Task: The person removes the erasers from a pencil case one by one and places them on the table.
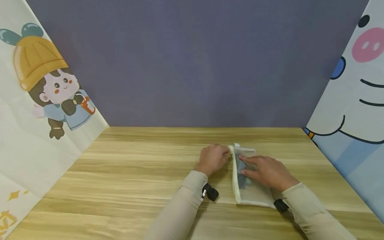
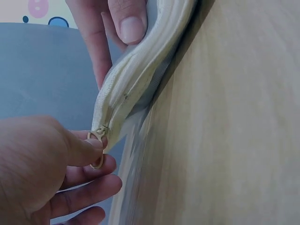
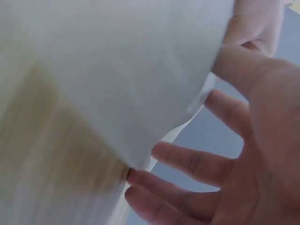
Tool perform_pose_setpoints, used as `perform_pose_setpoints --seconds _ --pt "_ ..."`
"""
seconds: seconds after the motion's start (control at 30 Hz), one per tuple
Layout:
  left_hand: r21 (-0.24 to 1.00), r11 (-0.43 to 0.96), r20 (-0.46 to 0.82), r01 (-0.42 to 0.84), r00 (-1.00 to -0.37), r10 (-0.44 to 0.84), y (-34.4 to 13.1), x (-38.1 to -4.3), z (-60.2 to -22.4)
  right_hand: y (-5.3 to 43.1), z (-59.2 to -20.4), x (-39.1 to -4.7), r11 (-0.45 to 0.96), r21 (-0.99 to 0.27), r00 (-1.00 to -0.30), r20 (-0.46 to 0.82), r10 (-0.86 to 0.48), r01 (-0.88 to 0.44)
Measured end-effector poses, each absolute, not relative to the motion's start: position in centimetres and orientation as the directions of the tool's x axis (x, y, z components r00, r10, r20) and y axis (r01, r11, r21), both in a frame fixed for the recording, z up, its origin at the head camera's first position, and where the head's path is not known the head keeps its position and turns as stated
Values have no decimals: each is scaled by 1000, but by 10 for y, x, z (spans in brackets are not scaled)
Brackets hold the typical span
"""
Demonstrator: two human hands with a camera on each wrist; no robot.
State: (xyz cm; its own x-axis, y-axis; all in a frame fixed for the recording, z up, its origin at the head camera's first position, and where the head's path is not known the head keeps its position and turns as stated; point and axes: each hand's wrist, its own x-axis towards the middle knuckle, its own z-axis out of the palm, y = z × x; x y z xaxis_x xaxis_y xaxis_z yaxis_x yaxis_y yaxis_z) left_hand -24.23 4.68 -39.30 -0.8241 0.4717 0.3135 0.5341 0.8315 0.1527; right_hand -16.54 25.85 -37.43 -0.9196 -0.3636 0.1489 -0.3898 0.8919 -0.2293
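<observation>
A see-through mesh pouch (image 1: 258, 196) with a cream zipper (image 1: 236, 188) along its left side lies on the wooden table. Through the mesh shows a bluish-grey thing (image 1: 241, 182) whose kind I cannot tell. My left hand (image 1: 212, 159) is at the zipper's far end. In the left wrist view its thumb and forefinger pinch the gold-coloured zipper pull (image 2: 99, 161). From the right, my right hand (image 1: 271, 171) rests on the pouch, forefinger and thumb stretched toward the zipper. The right wrist view shows that hand's other fingers (image 3: 194, 164) spread along the pouch's edge.
The wooden tabletop (image 1: 120, 186) spreads around the pouch. A dark grey panel (image 1: 198, 66) stands behind it. White panels with cartoon prints flank the table on the left (image 1: 18, 133) and right (image 1: 354, 133). Black wrist cameras (image 1: 212, 193) are strapped to both wrists.
</observation>
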Motion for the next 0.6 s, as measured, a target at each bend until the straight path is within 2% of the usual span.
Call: perform_pose_setpoints --seconds 0.37,0.6 --pt "181 827 325 532 -826 461 50 -240 -392 264 -371 -164 831 -291 -880 107 -463 -474" --pt "201 821 349 534 -822 450 50 -242 -393 263 -368 -164 839 -310 -891 67 -450 -447"
